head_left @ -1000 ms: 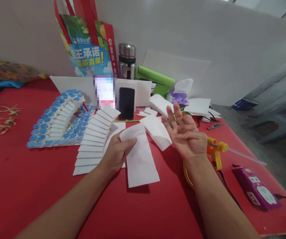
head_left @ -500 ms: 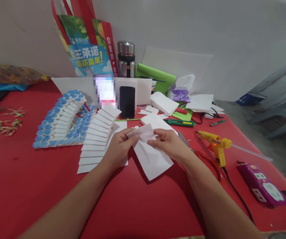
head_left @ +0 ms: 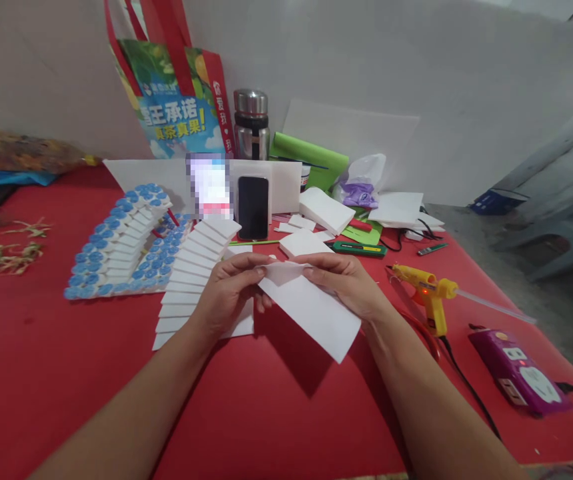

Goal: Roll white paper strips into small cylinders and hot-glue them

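Note:
A white sheet of paper is held over the red table, its far edge pinched between both hands and its near corner hanging toward me. My left hand grips the sheet's left corner between thumb and fingers. On the right part of that same edge, my right hand is closed with the thumb on top. Left of my left hand stands a stepped row of white strips. Beside it is a curved piece covered with blue rolled discs. A stack of white paper lies just beyond the hands.
On the right, a yellow glue gun and a purple power strip trail cords over the red table. A green cutter, a black phone, a steel flask and a printed bag are farther back.
The sheet has turned so its near end swings right. Both hands have shifted along its far edge, and the fold that lay over the top is now smaller.

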Demonstrator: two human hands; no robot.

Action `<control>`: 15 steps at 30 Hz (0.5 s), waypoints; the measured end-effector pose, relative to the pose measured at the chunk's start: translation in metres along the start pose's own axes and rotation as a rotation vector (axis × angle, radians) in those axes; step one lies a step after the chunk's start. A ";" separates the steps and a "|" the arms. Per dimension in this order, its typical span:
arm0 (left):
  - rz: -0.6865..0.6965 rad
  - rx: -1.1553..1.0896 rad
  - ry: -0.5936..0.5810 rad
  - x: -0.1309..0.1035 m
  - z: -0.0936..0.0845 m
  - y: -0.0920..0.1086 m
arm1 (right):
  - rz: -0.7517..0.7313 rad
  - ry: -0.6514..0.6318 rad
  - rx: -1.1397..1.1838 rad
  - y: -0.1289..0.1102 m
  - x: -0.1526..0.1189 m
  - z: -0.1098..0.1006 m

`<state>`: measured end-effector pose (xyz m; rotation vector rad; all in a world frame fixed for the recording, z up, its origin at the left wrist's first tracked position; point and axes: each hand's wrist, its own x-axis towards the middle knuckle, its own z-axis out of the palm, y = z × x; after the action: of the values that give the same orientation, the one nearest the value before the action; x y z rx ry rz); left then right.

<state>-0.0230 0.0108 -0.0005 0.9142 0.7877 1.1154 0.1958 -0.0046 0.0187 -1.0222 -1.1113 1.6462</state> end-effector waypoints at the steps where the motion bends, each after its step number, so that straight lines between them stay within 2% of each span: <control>1: -0.007 -0.005 -0.007 0.000 0.001 0.001 | 0.003 0.005 -0.018 0.000 0.000 0.000; 7: 0.031 -0.088 -0.031 -0.004 0.003 0.003 | 0.000 0.023 -0.072 0.002 -0.001 -0.002; 15: 0.063 -0.035 -0.102 -0.004 0.000 0.000 | 0.018 0.085 -0.081 0.003 0.001 0.001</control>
<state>-0.0242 0.0069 -0.0003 0.9648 0.6580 1.1249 0.1941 -0.0045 0.0159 -1.1471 -1.1226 1.5681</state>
